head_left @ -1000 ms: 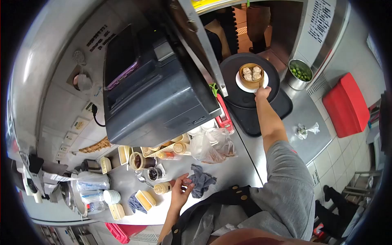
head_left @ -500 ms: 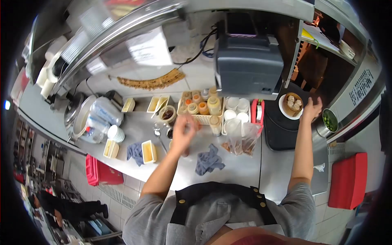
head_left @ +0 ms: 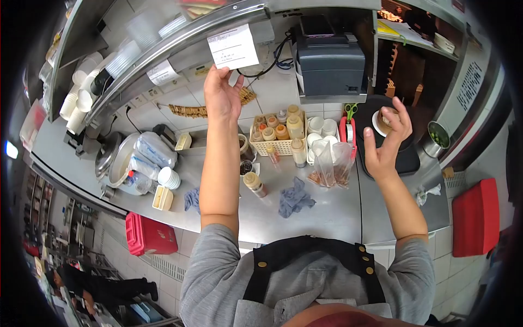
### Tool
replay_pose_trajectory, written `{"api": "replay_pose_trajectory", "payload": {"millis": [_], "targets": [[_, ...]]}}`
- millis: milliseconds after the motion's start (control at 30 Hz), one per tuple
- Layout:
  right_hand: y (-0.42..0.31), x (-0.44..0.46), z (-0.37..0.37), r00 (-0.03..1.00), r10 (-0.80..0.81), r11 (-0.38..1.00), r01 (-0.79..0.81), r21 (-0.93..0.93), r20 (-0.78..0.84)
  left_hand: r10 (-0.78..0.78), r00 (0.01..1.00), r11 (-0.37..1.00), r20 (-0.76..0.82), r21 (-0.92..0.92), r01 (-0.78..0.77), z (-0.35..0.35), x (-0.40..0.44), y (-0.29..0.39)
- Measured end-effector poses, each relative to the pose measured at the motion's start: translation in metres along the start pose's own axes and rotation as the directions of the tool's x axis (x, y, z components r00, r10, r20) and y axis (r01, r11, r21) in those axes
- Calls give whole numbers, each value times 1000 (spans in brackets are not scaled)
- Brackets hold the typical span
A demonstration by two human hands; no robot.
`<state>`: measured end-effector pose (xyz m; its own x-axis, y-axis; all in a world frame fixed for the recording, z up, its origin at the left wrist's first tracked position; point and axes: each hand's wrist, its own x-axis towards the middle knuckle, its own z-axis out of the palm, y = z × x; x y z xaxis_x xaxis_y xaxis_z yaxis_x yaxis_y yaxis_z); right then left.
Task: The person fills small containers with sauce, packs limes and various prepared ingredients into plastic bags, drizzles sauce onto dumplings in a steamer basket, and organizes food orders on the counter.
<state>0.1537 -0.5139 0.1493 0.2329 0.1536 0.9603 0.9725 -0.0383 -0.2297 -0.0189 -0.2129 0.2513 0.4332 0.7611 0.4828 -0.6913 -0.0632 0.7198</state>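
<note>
My left hand (head_left: 222,95) reaches up to the metal rail, its fingertips closed at the lower edge of a white printed order slip (head_left: 233,48). My right hand (head_left: 388,143) is raised with fingers spread, holding nothing. Beyond its fingers, partly covered by them, a white plate (head_left: 377,121) with a small round basket (head_left: 385,117) sits on a black tray (head_left: 407,163). Below my left forearm's right side stand a squeeze bottle (head_left: 255,184) and a small dark sauce cup (head_left: 246,168).
A perforated basket (head_left: 279,147) of sauce bottles stands mid-counter beside white cups (head_left: 321,128) and plastic bags (head_left: 331,169). A grey cloth (head_left: 295,197) lies in front. The printer (head_left: 331,68) is at the back; a metal pot (head_left: 437,136) with green contents stands right.
My left hand has risen from above the counter to the order slip. My right hand has drawn back from the plate, leaving it on the tray. The view has shifted.
</note>
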Motion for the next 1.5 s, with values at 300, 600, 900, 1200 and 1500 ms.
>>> {"api": "replay_pose_trajectory", "payload": {"millis": [300, 600, 900, 1200, 1500], "targets": [[-32, -14, -30, 831, -23, 870, -257, 421, 555, -89, 984, 995, 153, -23, 93, -2, -52, -21], [-50, -178, -26, 413, 433, -56, -875, 482, 801, -571, 719, 648, 397, 756, 97, -68, -268, -179], [-43, -305, -36, 184, 660, 190, -979, 75, 728, -643, 708, 438, 292, 898, 28, -102, -364, -211], [10, -422, -30, 248, 696, 596, -723, -349, 674, -539, 615, 112, 576, 773, -625, -228, -310, -252], [-12, -377, -55, 334, 757, 637, -572, -517, 562, -825, 518, -31, 226, 897, -440, -75, -316, -228]]}}
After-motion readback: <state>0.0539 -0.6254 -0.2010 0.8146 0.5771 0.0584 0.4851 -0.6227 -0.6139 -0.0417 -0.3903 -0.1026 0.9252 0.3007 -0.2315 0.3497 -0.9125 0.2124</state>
